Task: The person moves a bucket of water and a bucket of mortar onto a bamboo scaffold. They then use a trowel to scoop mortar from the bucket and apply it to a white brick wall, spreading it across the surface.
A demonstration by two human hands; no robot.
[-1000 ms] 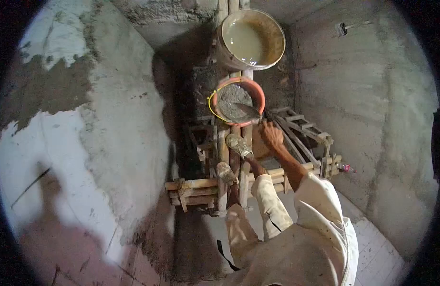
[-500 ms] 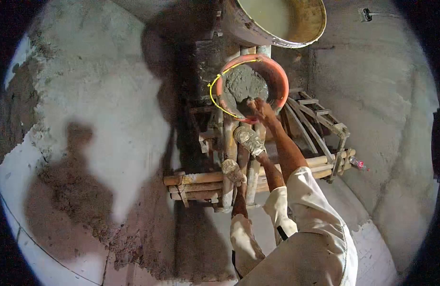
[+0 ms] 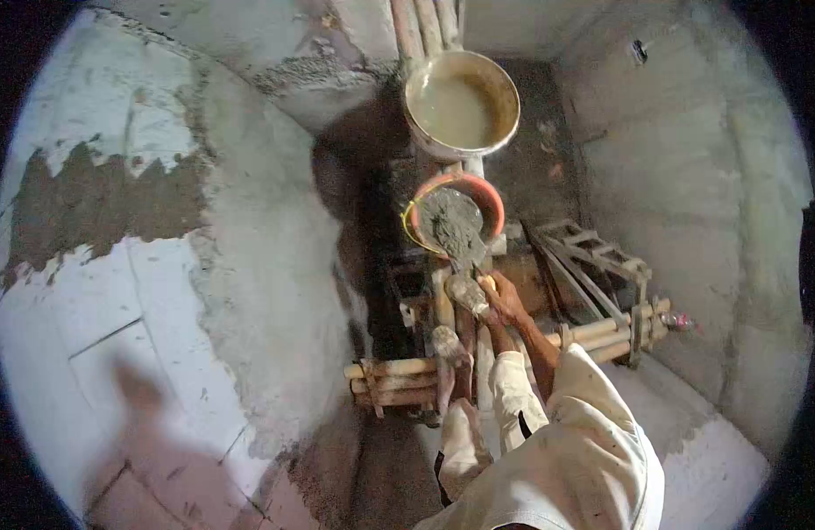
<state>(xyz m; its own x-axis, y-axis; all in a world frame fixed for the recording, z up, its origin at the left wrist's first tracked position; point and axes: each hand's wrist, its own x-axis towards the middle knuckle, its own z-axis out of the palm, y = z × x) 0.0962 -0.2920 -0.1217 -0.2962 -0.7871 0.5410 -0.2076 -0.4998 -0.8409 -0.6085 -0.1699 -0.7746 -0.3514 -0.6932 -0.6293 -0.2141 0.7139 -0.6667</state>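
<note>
My right hand (image 3: 506, 299) is closed round the light handle of a trowel (image 3: 467, 256). The trowel's blade is coated in wet grey mortar and reaches over the near rim of an orange bucket (image 3: 493, 199). More mortar (image 3: 450, 216) fills much of this bucket, and its yellow handle (image 3: 407, 231) hangs over the left side. Just below the trowel are my two mortar-stained shoes (image 3: 467, 293) on the poles. My left hand is out of the frame.
Beyond the orange bucket stands a larger pail (image 3: 511, 119) of cloudy liquid. Bamboo poles (image 3: 394, 367) form the platform underfoot. A wooden frame (image 3: 602, 256) leans at the right, near a plastic bottle (image 3: 678, 321). The left wall (image 3: 275, 238) is partly plastered.
My right hand has drawn back out of the orange bucket towards me, bringing the mortar-covered trowel to the near rim. The camera view has tilted up, showing more wall and the whole pail.
</note>
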